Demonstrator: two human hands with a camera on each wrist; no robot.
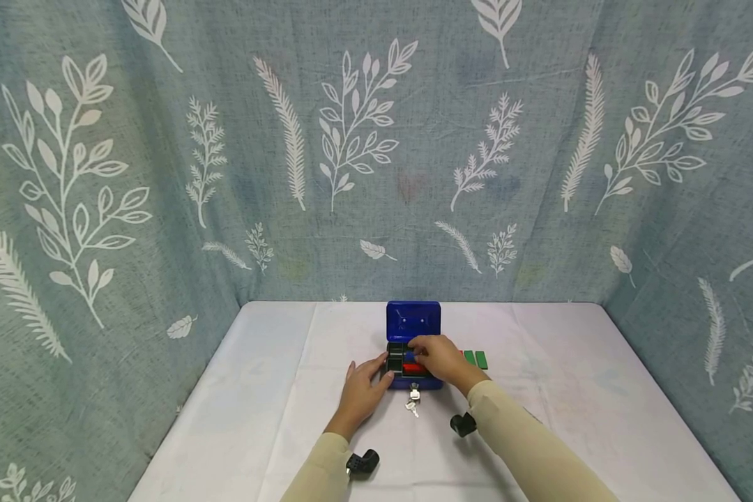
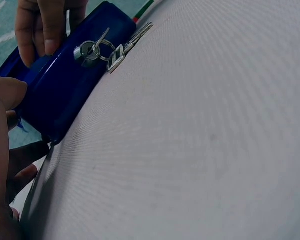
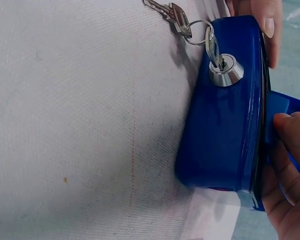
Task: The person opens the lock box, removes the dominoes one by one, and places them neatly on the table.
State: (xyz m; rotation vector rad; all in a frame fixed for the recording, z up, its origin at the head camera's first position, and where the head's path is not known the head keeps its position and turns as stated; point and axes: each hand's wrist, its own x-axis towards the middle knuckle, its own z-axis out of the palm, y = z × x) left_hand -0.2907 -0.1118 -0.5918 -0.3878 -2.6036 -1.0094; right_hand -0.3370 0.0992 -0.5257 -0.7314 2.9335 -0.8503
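- A blue block [image 1: 409, 356] is being pinched by the right hand [image 1: 442, 359] at the black tray [image 1: 396, 351] of the open blue box [image 3: 215, 135]; whether it is being supported by the tray cannot be told.
- The block may be dropped or set askew, because part of the tray is being hidden by that same hand.
- A red block [image 1: 414, 367] is being exposed just in front of it, and may be nudged or wedged if the blue one is tilted.
- The box is being steadied, not clenched, by the left hand [image 1: 359, 392], its relaxed fingers being rested along the left side; sliding across the worktop [image 1: 276, 418] may be caused by a sideways push.
- The raised lid [image 1: 413, 319] is being left unheld behind, and may be knocked down by the knuckles.
- The keys [image 1: 412, 403] are being held by the front lock [image 3: 225, 72] and may be snagged by a sleeve.
- Green blocks [image 1: 481, 360] are being passed closely by the right wrist and may be scattered.
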